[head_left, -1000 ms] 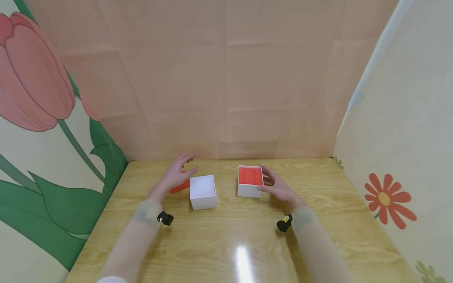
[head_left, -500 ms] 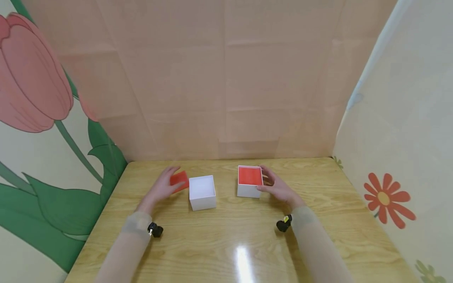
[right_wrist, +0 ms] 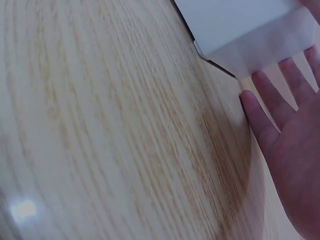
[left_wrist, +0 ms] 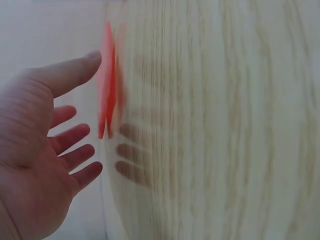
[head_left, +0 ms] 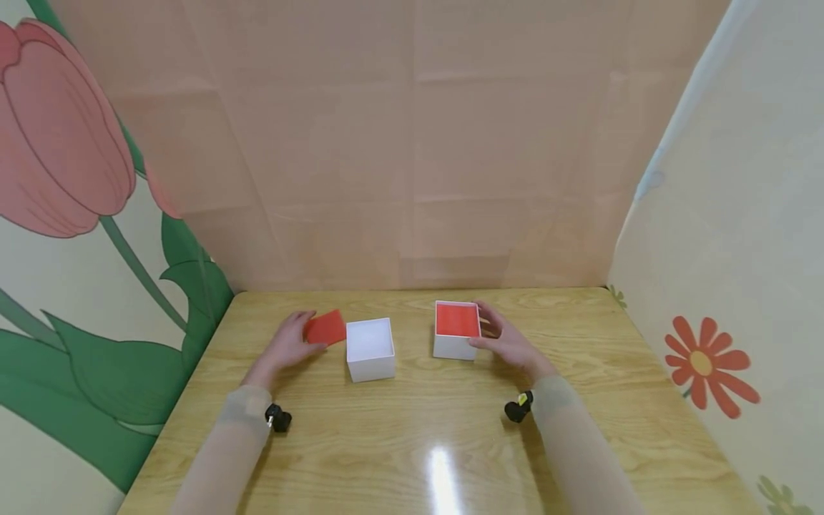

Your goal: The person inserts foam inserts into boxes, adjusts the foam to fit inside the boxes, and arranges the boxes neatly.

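Observation:
A thin red piece (head_left: 325, 327), like a folded sheet with two layers at one edge, lies on the table left of an open white box (head_left: 370, 359). My left hand (head_left: 291, 339) is at its left side, with thumb and fingers spread apart. In the left wrist view the thumb overlaps the red piece (left_wrist: 106, 85); contact is unclear. A second white box (head_left: 453, 347) stands to the right, with red material (head_left: 457, 320) inside. My right hand (head_left: 506, 341) holds that box by its right side, thumb at the front corner and fingers toward the back.
Both boxes stand on a wood-grain table (head_left: 386, 443), with a gap between them. A tan cloth (head_left: 412, 157) hangs behind the table. Printed panels with a tulip (head_left: 64, 136) and a red flower (head_left: 702, 363) flank it.
My left hand has moved left and down from above the red piece to its left side. The red piece has shifted slightly left and now lies flatter. The right hand stays at its box.

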Motion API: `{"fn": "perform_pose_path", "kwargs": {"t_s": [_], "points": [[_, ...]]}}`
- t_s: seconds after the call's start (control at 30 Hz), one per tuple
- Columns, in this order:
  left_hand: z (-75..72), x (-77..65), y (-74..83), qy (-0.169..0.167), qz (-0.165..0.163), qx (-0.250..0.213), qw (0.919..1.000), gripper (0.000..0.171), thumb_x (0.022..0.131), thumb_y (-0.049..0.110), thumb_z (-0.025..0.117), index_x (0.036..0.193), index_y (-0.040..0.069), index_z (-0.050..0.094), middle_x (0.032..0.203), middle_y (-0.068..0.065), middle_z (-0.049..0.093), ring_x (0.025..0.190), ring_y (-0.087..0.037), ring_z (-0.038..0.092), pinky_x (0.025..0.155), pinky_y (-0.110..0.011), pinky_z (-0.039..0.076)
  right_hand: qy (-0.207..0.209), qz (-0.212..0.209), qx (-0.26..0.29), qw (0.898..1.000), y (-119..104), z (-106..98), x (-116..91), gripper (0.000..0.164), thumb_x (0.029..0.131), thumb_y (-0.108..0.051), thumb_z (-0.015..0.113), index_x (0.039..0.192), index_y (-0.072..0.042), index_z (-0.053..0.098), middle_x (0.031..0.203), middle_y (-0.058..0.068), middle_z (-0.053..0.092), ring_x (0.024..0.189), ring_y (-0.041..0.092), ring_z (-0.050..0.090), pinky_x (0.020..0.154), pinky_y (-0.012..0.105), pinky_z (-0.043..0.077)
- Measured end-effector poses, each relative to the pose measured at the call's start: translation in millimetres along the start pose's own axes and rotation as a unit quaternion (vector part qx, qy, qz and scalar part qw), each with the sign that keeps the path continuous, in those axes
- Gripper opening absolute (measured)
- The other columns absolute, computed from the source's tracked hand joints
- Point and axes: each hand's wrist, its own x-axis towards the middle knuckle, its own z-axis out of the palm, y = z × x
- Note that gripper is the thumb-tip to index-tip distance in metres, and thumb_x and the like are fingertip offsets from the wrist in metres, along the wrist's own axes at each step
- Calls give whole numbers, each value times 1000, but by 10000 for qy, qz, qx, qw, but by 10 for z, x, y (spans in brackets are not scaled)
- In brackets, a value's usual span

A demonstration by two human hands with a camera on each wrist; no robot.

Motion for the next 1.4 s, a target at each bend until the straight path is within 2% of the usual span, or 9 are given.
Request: {"fn": "perform_pose_path", "kwargs": {"t_s": [0.17,0.63,0.7,0.97,1.17,1.4], "points": [[5,17,-4,-132,-184,115,9997,89,92,28,86,160,-8,40,158,-33,42,144,-52,40,121,-65,34,5,8,65,10000,-1,-1,-4,96,99,-18,80,172,-15,19,173,16,28,155,47,32,124,63,28],[46,186,-6,-391,-288,484,9976,93,89,41,87,155,-9,46,155,-31,46,142,-49,42,119,-64,37,23,155,-29,9999,-27,4,-27,100,97,-26,83,173,-20,18,173,13,28,155,45,33,125,63,27],[35,189,5,-381,-297,532,9974,93,88,42,87,155,-9,47,153,-30,47,139,-48,43,117,-63,39,18,148,7,9999,-38,9,-29,99,97,-26,83,173,-22,19,174,13,28,156,45,32,126,63,27],[7,209,23,-315,-230,773,9962,92,86,46,88,151,-9,52,147,-27,52,131,-44,47,110,-62,45,45,140,-62,9999,-86,12,-30,99,97,-25,82,173,-19,18,173,15,28,155,46,32,126,63,26],[-7,191,80,-239,-280,951,9948,90,83,47,87,146,-9,56,141,-26,55,124,-42,50,105,-61,48,73,217,-101,9997,-81,15,-34,100,97,-30,83,173,-23,19,174,12,27,156,45,31,126,64,25],[-7,158,99,-194,-430,848,9953,88,82,45,86,145,-8,57,136,-24,55,119,-40,53,102,-59,50,37,260,-86,9996,-93,30,-37,98,96,-32,83,172,-28,21,174,11,27,156,44,31,126,64,25]]}}
